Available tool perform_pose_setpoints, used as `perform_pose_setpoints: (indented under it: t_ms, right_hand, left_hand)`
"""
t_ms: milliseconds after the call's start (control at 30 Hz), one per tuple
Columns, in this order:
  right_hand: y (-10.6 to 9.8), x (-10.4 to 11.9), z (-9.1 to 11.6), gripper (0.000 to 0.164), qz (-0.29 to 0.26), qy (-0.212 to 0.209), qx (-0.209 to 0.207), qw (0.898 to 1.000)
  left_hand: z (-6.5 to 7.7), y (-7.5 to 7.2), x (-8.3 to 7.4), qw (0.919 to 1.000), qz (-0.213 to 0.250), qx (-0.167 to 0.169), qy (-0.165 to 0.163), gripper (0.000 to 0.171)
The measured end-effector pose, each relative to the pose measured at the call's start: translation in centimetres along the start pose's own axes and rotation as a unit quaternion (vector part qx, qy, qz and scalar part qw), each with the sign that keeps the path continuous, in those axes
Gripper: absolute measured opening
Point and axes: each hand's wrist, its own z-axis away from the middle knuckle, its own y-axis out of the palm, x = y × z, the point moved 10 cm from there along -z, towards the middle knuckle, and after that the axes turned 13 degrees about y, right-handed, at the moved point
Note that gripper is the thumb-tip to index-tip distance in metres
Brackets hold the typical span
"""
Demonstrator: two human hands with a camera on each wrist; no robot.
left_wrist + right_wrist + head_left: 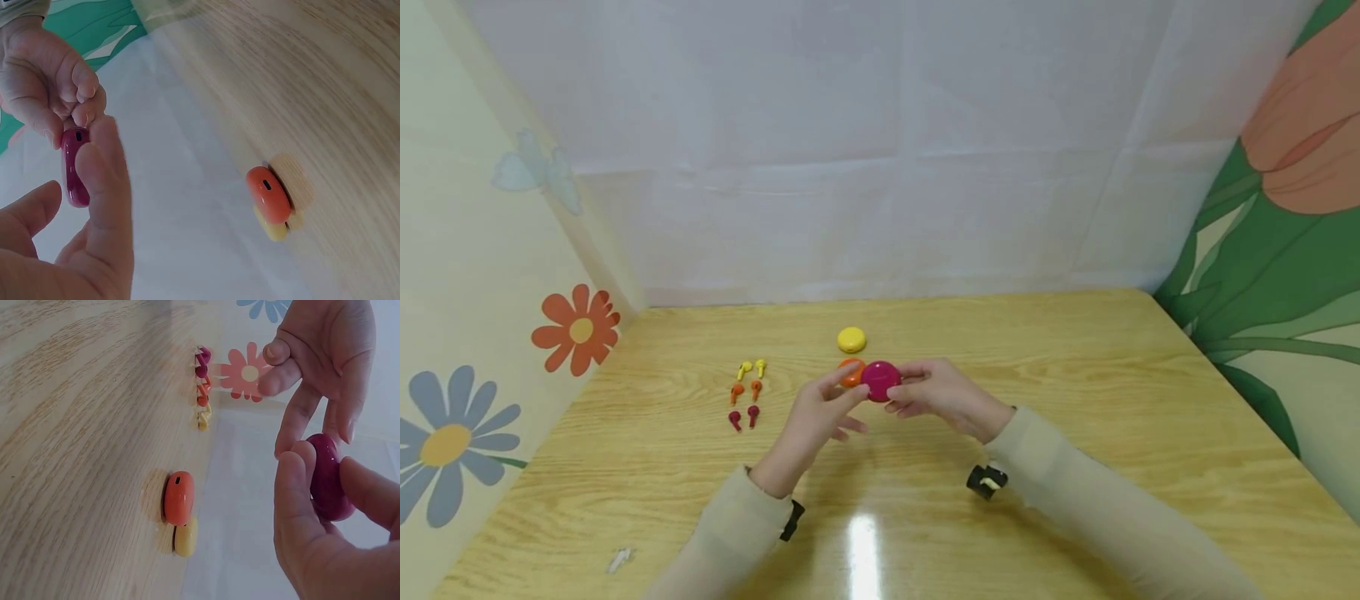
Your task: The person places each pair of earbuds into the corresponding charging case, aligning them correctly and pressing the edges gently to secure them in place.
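Above the table, my right hand (951,396) pinches a round magenta earbud case (880,381) between thumb and fingers. My left hand (812,412) is held out at the other side of the case, fingers loosely extended; its fingertips are at the case's edge, and whether they touch it I cannot tell. The case's lid looks closed. On the table beyond, an orange earbud case (180,499) stands in front of a yellow earbud case (852,339). In the head view, the left fingers partly cover the orange one.
To the left lie pairs of loose earbuds: yellow earbuds (761,367) farthest back, orange earbuds (756,389) in the middle, magenta earbuds (753,415) nearest. A small whitish piece (619,560) is near the front left of the wooden table (1075,367). A white sheet (887,208) hangs behind.
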Motion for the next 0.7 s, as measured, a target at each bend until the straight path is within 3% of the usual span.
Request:
perform_pose_setpoints:
  t_ms: [233,700]
  right_hand:
    - [-0.03,0.06,-0.06,0.037,-0.002,-0.002,0.003,1.000]
    - [-0.57,0.18,0.06,0.035,-0.006,0.008,-0.020,1.000]
  left_hand:
    - [-0.15,-0.11,-0.54,0.9998,-0.009,-0.008,0.015,0.044]
    - [-0.96,0.17,-0.71,0.9998,-0.003,-0.017,0.012,0.043]
